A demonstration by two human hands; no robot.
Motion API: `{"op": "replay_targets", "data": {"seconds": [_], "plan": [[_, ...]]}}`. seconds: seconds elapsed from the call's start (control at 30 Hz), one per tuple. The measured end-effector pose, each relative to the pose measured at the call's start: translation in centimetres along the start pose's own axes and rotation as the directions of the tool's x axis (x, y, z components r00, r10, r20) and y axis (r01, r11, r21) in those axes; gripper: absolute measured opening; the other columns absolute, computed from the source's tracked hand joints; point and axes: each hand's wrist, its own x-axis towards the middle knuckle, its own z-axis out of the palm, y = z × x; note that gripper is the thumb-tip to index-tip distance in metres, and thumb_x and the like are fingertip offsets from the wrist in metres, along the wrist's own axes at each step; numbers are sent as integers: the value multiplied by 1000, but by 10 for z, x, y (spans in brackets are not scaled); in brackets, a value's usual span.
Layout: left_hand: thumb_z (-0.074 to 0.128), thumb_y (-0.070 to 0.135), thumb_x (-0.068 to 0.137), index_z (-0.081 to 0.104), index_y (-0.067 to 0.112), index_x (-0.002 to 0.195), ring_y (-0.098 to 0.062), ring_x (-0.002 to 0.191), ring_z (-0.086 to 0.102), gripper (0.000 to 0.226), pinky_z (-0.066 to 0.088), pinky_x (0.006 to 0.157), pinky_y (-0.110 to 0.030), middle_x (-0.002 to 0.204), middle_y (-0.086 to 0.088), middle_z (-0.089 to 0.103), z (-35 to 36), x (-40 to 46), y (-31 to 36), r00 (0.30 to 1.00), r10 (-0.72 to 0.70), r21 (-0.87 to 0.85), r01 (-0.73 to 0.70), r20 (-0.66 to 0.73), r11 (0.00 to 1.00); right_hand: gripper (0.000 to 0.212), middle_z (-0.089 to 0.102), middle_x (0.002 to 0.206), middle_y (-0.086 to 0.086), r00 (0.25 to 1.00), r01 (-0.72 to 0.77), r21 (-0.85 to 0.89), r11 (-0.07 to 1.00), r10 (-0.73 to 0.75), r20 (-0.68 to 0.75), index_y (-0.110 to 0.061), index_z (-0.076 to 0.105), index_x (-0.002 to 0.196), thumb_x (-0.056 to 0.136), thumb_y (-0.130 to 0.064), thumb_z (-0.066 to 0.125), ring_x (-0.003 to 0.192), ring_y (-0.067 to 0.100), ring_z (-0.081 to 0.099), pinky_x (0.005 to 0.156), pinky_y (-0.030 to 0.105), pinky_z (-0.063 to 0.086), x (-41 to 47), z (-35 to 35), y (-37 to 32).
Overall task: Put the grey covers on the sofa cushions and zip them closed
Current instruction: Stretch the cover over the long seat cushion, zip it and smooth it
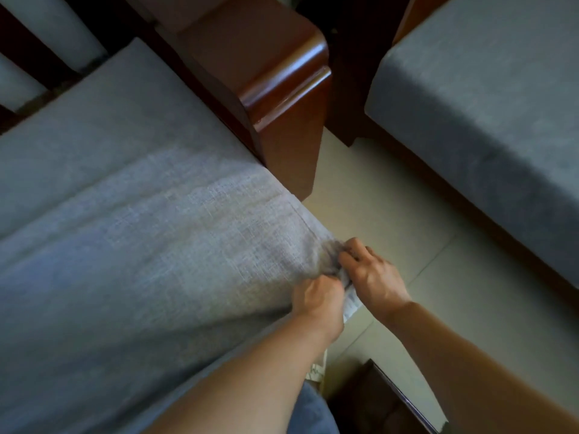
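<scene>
Your left hand and right hand both pinch the grey cover at its corner; it's soft, limp weave; grip near the seam.

The fingertips of the left hand are disappearing into the bunched corner of the grey cover, perhaps hiding a zip. The armchair is running off the right edge.
</scene>
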Motion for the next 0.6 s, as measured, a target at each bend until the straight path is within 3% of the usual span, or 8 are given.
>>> {"op": "replay_targets", "data": {"seconds": [0.1, 0.17, 0.23, 0.33, 0.47, 0.6], "plan": [[66, 19, 84, 53, 12, 116, -25, 103, 61, 35, 47, 79, -31, 111, -8, 63, 6, -6, -1, 999, -3, -11, 3, -53, 1000, 22, 38, 126, 10, 995, -103, 28, 994, 102, 3, -10, 49, 115, 97, -22, 45, 84, 30, 59, 62, 34, 50, -8, 9, -3], [65, 21, 85, 50, 12, 117, -24, 102, 61, 37, 47, 79, -32, 111, -8, 63, 6, -9, -2, 995, -14, -35, 11, -101, 999, 24, 32, 130, 11, 980, -198, 76, 977, 199, -5, -13, 41, 121, 99, -23, 38, 82, 34, 61, 57, 34, 46, -7, 7, -9], [65, 24, 85, 47, 12, 119, -24, 101, 62, 39, 47, 78, -33, 111, -7, 63, 5, -9, -1, 993, -6, -12, 5, -115, 1000, 25, 42, 120, 12, 966, -257, 138, 957, 257, 16, -18, 35, 124, 99, -22, 36, 80, 36, 63, 56, 35, 44, -11, 8, -9], [67, 21, 84, 44, 11, 120, -25, 104, 60, 44, 47, 80, -34, 113, -8, 61, 7, -9, 4, 993, -24, 27, 27, -120, 999, 30, 55, 97, 10, 972, -236, 140, 962, 230, 54, -23, 31, 127, 98, -18, 36, 78, 36, 62, 60, 36, 45, -19, 8, -4], [66, 16, 83, 46, 10, 115, -27, 102, 61, 38, 47, 78, -33, 110, -9, 63, 8, -9, 2, 983, -54, 33, 61, -178, 998, 30, 59, 91, 13, 975, -222, 172, 960, 220, 32, -21, 38, 121, 93, -10, 36, 78, 36, 60, 64, 38, 47, -9, 4, -3], [63, 14, 84, 49, 11, 111, -27, 99, 62, 30, 44, 72, -33, 107, -9, 64, 2, -4, -6, 971, -63, 37, 73, -232, 997, 41, 51, 94, 9, 961, -265, 398, 878, 275, 33, -26, 39, 123, 88, -4, 36, 78, 33, 54, 65, 32, 39, -4, 6, -10]]}}
